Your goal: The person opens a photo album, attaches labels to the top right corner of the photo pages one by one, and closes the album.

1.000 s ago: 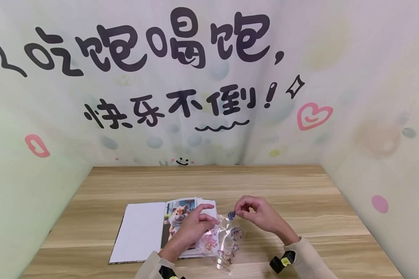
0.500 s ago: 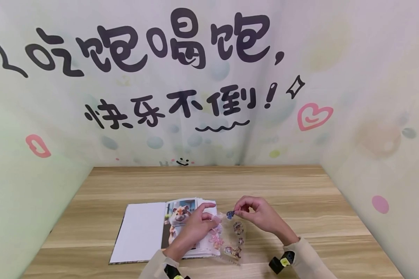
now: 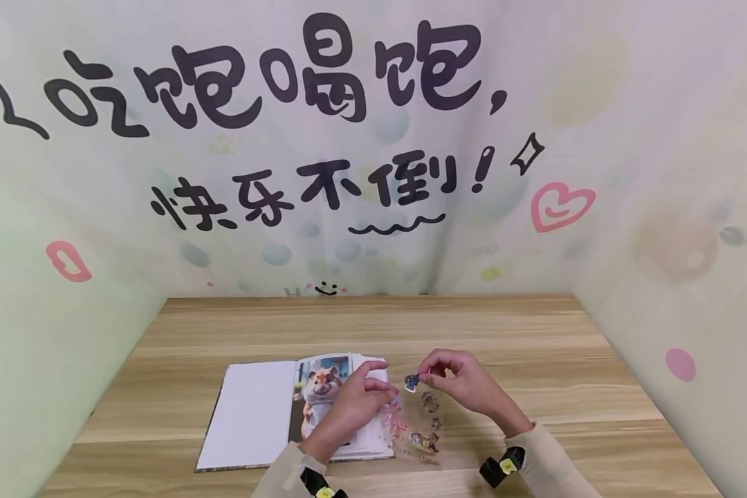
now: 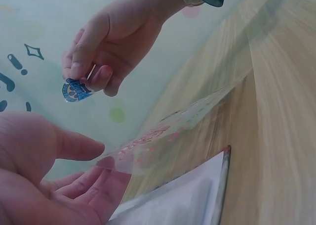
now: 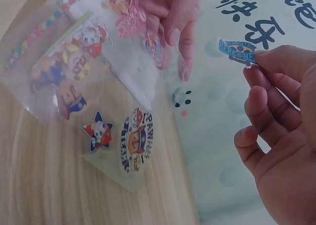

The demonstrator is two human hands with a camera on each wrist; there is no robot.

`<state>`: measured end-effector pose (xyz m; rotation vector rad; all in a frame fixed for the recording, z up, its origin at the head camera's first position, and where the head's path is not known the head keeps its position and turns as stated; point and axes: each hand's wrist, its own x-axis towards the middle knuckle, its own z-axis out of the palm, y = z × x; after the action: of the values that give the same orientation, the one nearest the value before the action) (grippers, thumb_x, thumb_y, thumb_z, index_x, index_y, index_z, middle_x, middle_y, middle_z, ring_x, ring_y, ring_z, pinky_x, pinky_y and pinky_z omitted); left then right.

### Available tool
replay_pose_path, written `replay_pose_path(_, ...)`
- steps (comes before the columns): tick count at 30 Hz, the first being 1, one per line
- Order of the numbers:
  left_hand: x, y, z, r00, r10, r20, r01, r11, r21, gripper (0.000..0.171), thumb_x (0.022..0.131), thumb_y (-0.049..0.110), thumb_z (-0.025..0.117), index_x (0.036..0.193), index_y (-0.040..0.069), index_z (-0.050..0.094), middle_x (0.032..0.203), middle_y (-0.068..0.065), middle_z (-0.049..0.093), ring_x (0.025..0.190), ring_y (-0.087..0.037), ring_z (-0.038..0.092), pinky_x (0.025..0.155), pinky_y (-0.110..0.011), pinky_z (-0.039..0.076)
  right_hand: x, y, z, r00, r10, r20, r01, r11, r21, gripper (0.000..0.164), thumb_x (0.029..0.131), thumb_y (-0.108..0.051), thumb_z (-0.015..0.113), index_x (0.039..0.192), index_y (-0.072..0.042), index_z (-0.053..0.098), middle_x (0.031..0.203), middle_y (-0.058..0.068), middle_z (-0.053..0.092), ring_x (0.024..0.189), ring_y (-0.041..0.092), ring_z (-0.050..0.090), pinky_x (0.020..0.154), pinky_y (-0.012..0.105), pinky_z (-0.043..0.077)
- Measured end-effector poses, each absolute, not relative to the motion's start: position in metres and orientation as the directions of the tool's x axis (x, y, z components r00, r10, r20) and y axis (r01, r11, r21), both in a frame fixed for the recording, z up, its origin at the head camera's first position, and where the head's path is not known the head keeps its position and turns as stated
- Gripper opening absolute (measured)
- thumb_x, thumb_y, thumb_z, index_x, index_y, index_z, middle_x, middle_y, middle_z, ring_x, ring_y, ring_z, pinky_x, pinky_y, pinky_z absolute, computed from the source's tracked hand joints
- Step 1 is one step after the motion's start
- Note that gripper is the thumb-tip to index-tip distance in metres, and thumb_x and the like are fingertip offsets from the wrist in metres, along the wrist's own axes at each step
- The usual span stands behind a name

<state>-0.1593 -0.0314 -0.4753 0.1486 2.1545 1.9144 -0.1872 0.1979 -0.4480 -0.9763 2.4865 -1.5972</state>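
Observation:
My left hand (image 3: 359,401) pinches a clear sticker sheet (image 5: 106,160) at its edge, between thumb and fingers. The sheet is printed with cartoon dogs, a star and pink lettering, and it slants above the table in the left wrist view. Between the thumb and forefinger of my right hand (image 3: 463,382) is a small blue sticker (image 5: 237,52) with lettering, apart from the sheet in both wrist views. Beneath my left forearm lies an open album (image 3: 252,411), its right page showing a hamster picture (image 3: 320,387) partly covered by that hand.
A wooden table (image 3: 523,346) carries everything. Behind it hangs a pale curtain (image 3: 274,145) with large black characters and pink hearts. Dark devices with yellow labels are strapped at both wrists, the right one (image 3: 503,467) standing out beside the sleeve.
My left hand has moved a little to the right, bringing the sticker sheet with it and tilting it. My right hand stays nearly in place with the blue sticker, which has turned slightly.

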Motion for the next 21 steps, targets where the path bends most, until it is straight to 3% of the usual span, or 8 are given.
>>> replay_pose_path(8, -0.16, -0.026, -0.477, -0.965, 0.236, -0.114, -0.085, 0.129, 0.988, 0.056, 0.086, 0.0, 0.066, 0.138, 0.0, 0.046, 0.097, -0.013, 0.074, 0.086, -0.019, 0.069, 0.071, -0.027, 0.051, -0.19, 0.2, -0.452, -0.809, -0.504, 0.303, -0.487, 0.286, -0.825, 0.009, 0.09, -0.003, 0.069, 0.092, -0.011, 0.072, 0.078, 0.007, 0.066, 0.068, 0.006, 0.054, 0.059, 0.023, 0.046)
replay_pose_path(14, -0.161, -0.019, -0.481, -0.971, 0.214, -0.109, -0.089, 0.103, 0.991, 0.059, 0.083, -0.003, 0.066, 0.138, -0.003, 0.044, 0.095, -0.015, 0.072, 0.083, -0.02, 0.069, 0.07, -0.027, 0.052, -0.182, 0.196, -0.434, -0.826, -0.494, 0.271, -0.462, 0.319, -0.828, 0.007, 0.09, 0.003, 0.066, 0.091, -0.002, 0.071, 0.077, 0.016, 0.065, 0.067, 0.005, 0.053, 0.058, 0.021, 0.045)
replay_pose_path(21, -0.161, -0.013, -0.484, -0.97, 0.212, -0.117, -0.1, 0.088, 0.991, 0.064, 0.081, -0.004, 0.066, 0.139, -0.005, 0.041, 0.095, -0.013, 0.07, 0.084, -0.021, 0.068, 0.069, -0.027, 0.049, -0.179, 0.196, -0.425, -0.856, -0.469, 0.215, -0.408, 0.361, -0.838, 0.006, 0.091, 0.002, 0.066, 0.093, -0.001, 0.072, 0.078, 0.006, 0.066, 0.066, 0.008, 0.053, 0.057, 0.019, 0.045)
